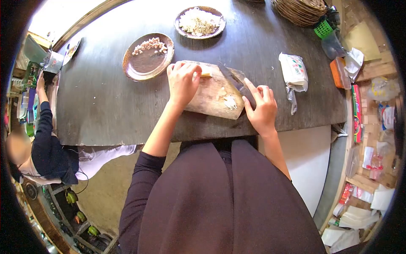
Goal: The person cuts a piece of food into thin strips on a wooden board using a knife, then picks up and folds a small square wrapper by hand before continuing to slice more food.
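Observation:
A worn wooden cutting board [206, 100] lies near the table's front edge. My left hand [182, 84] rests on its left part, fingers curled against a pale yellow piece of food [206, 72] whose kind I cannot make out. The handle of a dark-bladed knife [231, 77] is in my right hand [261, 108], at the board's right side. The blade slants up and left over the board, apart from the yellow piece. Thin white shreds [230, 102] and a few pale slices [221, 92] lie on the board below the blade.
Behind the board stand a brown plate [146, 67] with chopped pinkish pieces and another plate [179, 31] heaped with pale shreds. A white plastic package [294, 73] lies to the right. Wicker baskets [299, 10] stand far right. Another person [46, 144] reaches across the left edge.

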`<state>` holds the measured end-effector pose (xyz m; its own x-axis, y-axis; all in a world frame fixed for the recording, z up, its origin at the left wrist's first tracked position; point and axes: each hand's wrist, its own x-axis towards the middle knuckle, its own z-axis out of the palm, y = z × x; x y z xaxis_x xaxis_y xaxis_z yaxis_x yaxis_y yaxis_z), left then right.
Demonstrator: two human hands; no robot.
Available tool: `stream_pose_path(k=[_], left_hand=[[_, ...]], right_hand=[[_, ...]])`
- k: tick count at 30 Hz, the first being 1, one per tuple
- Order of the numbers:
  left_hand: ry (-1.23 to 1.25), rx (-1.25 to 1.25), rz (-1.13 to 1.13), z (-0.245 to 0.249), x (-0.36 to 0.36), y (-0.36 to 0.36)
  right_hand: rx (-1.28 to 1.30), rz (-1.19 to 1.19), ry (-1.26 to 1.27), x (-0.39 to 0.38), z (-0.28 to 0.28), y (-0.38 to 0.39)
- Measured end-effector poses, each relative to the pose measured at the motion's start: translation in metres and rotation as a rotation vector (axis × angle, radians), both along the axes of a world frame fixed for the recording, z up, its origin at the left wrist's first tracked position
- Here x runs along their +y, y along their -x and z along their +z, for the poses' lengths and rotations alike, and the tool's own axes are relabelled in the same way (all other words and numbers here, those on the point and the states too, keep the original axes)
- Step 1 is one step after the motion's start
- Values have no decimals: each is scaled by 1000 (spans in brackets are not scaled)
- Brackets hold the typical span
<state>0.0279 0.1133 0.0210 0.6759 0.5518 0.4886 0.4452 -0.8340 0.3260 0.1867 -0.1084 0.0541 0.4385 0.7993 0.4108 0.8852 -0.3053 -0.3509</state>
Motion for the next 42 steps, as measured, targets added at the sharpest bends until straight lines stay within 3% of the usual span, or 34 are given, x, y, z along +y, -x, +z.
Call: stream_pose_path(k=[3,4,5,7,8,10,11,18,20,27,34,37,40,42], left_hand=[[170,-67,-26,14,-10,6],[468,-224,-106,25,-19,9],[765,-380,-184,34,-27,12],[821,-387,-225,45,-37,19],[874,-394,-268,50,-41,23],[903,-397,-266,56,-50,29],[921,-382,-273,55,-52,32],[1042,-430,-301,65,-60,56],[1070,-457,-421,65,-55,65],[683,-343,-553,79,-43,69],[666,-331,-594,82,-45,67],[706,-345,-570,79,-51,64],[891,-429,-507,67,-58,64],[1108,-612,-485,64,-65,62]], right_hand=[[26,48,-133,7,11,7],[26,45,-130,10,14,10],[188,97,-164,13,16,15],[485,197,-189,22,28,25],[486,199,-189,26,25,28],[1036,241,-180,32,15,35],[1158,244,-234,34,13,41],[1317,264,-302,42,19,55],[1432,292,-268,41,23,55],[1440,293,-235,38,35,67],[1466,279,-229,32,43,73],[1459,258,-250,28,46,76],[1422,257,-296,24,46,79],[1394,274,-325,22,46,82]])
